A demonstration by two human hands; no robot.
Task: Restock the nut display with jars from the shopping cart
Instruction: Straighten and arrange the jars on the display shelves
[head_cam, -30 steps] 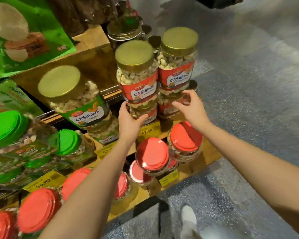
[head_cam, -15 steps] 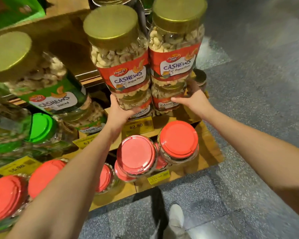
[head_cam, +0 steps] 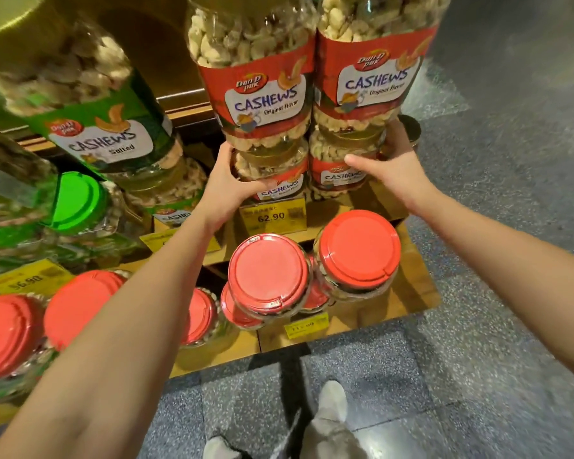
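Two stacks of red-label cashew jars stand on the wooden display shelf. The upper left jar sits on a lower left jar; the upper right jar sits on a lower right jar. My left hand grips the lower left jar from its left side, thumb across the label. My right hand wraps the lower right jar from the right, thumb on its front. No shopping cart is in view.
A green-label salted cashew jar leans at the left above green-lidded jars. Red-lidded jars fill the lower shelf under my arms. Yellow price tags line the shelf edges. Grey speckled floor and my shoes lie below.
The camera has moved closer and lower to the stacks. Both hands stay on the lower jars; my left hand has wrapped further round its jar.
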